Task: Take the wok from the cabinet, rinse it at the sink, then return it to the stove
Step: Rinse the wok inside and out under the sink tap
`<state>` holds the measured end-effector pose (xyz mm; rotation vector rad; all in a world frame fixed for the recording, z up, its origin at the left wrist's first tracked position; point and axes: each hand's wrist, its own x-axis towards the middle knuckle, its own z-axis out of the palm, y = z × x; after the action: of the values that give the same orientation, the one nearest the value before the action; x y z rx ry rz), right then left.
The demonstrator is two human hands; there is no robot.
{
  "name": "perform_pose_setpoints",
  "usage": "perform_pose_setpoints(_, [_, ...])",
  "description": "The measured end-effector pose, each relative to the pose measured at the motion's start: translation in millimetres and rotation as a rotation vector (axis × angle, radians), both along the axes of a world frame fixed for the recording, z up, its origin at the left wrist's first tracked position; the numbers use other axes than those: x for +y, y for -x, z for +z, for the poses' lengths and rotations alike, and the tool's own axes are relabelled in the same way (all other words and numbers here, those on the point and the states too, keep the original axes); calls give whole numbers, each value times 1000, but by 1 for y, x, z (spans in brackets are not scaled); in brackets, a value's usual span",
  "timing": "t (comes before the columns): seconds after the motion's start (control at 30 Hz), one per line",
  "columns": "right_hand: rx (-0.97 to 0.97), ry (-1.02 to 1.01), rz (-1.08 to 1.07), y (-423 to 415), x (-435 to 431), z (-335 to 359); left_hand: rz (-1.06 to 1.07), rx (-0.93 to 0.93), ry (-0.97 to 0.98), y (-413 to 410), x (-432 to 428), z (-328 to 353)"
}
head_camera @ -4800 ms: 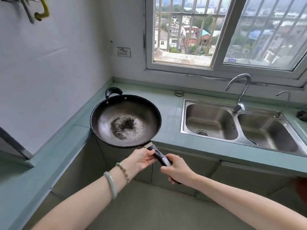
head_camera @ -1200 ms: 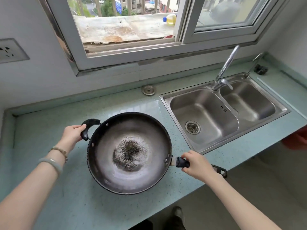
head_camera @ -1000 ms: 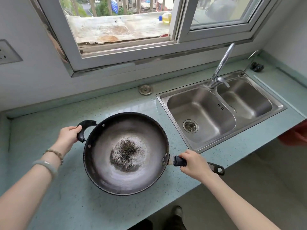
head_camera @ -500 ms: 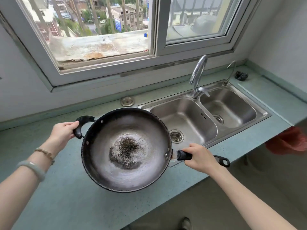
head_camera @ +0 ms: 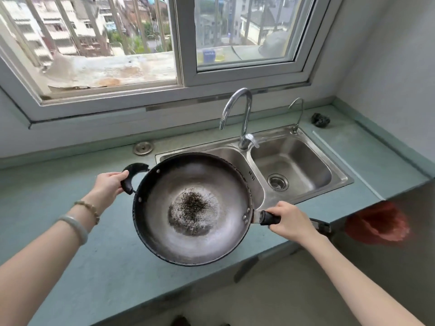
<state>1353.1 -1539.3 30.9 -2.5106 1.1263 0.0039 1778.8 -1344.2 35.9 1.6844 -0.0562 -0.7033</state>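
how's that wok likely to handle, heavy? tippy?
Probably heavy for its size: the wok is wide metal, and the left hand and right hand each grip a handle. Likely stiff, won't flex. Its curved bowl would likely rock if set on the flat countertop.

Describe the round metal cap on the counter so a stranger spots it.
Start at the double sink under the window. Just left of its back corner, on the green counter, lies the metal cap. It is the only flat disc, unlike the tall faucet.
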Motion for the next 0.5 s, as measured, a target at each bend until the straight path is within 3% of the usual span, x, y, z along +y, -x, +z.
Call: perform_pose_setpoints(0.5, [27, -70, -88, 3, -74, -33, -29, -26, -68, -13, -114, -26])
